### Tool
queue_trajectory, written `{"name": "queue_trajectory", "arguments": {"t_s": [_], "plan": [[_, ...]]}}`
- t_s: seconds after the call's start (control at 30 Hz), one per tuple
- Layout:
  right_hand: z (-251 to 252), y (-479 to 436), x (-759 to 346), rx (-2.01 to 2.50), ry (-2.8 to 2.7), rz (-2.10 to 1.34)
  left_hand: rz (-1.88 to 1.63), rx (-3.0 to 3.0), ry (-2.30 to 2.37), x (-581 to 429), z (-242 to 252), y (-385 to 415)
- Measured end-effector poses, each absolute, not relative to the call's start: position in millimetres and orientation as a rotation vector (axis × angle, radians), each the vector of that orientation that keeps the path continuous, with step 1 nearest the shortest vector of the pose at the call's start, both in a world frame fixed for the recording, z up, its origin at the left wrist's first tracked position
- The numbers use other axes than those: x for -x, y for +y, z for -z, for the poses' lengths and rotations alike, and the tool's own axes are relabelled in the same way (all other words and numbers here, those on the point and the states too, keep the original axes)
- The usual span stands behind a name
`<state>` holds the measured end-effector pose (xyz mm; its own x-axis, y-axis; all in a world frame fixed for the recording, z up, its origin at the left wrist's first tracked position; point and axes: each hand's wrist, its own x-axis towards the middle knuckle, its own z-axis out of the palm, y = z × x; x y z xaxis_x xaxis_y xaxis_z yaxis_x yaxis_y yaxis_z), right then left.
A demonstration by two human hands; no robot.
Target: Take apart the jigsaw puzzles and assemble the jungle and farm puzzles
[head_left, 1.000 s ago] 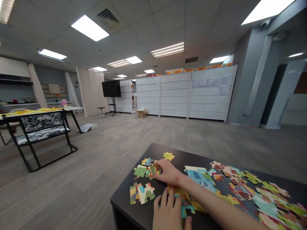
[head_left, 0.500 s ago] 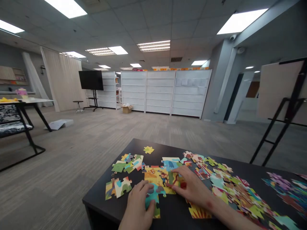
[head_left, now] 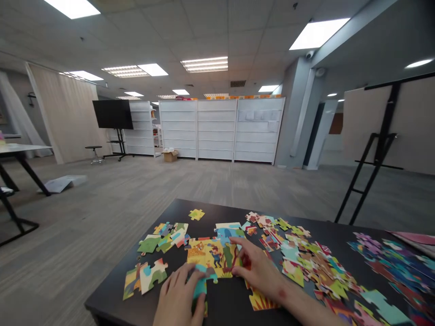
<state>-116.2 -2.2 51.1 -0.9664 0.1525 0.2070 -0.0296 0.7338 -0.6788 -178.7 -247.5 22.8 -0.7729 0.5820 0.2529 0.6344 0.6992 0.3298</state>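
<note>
my left hand [head_left: 176, 296] flat, unclenched, on a knobbed teal card piece [head_left: 201, 284] at the front of the matte black table [head_left: 108, 296] | my right hand [head_left: 260, 271] spread open, fingertips on the glossy joined section [head_left: 210, 252] mid-table | jagged loose pieces [head_left: 306, 262] heaped right | a second ago my right hand was at the left cluster [head_left: 166, 235]

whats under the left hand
A teal puzzle piece pokes out from under the left hand, lying on the black table. Its covered part cannot be seen.
</note>
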Motion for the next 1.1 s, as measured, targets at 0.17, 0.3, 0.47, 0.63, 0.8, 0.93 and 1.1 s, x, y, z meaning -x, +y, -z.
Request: {"name": "queue_trajectory", "arguments": {"t_s": [0.17,0.3,0.47,0.63,0.8,0.93,1.1], "plan": [[-47.7,3.4,118.3,0.117,-2.624,-1.096,0.577,1.017,-2.730,182.3,-15.6,-249.0],[-39.5,7.4,123.2,0.114,-2.545,-1.350,0.552,1.048,-2.740,185.6,-13.6,-250.0],[-30.1,11.2,127.5,0.088,-2.424,-1.525,0.526,1.034,-2.730,184.1,-14.8,-249.3],[-26.0,8.2,127.3,0.088,-2.431,-1.537,0.511,1.028,-2.687,183.3,-13.4,-248.9],[-39.1,49.1,133.8,0.162,-2.276,-1.336,0.526,1.093,-2.746,189.6,-10.8,-253.2],[-52.0,99.0,137.0,0.328,-2.146,-1.240,0.549,1.098,-2.734,189.2,-12.7,-254.7],[-42.3,101.4,143.6,0.255,-2.302,-1.168,0.609,1.084,-2.650,188.4,-6.5,-255.1]]}}
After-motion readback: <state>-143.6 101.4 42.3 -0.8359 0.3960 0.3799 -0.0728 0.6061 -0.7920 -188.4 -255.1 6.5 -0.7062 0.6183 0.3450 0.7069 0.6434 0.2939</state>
